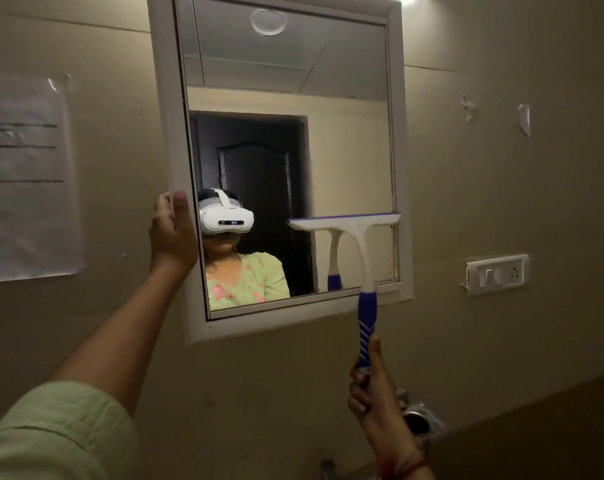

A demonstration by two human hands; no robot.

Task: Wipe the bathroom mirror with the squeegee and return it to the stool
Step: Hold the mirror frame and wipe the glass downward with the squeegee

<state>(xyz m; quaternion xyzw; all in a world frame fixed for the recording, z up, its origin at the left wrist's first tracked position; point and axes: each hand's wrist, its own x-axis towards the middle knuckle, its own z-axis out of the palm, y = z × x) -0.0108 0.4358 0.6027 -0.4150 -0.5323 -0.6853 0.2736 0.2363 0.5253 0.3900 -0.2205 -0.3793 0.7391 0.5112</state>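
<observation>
Sleeve: pale green cuff [47, 434] on the left arm, lowest and closest of all, well back from the fingers it leads to.
Left hand: left hand [173, 233] is clamped on the mirror frame [170, 133], thumb on the front face, fingers wrapped behind its left edge; it steadies, it does not wipe.
Mirror: glass [349, 150] lies right of those fingers and above the other hand's.
Squeegee: squeegee [357, 244] stands above the right fingers, handle upright with a slight tilt, its foot inside the grip.
Blade: long axis level, meeting the glass along its top edge as far as I can tell, over the lower right part, its right end at the frame.
Right hand: right hand [371, 382] is closed round the blue grip near its lower end, below the mirror.
Judgement: the blade should travel along the handle's line, towards the right fingers; this hand alone does it.
Stool: not in view.
</observation>
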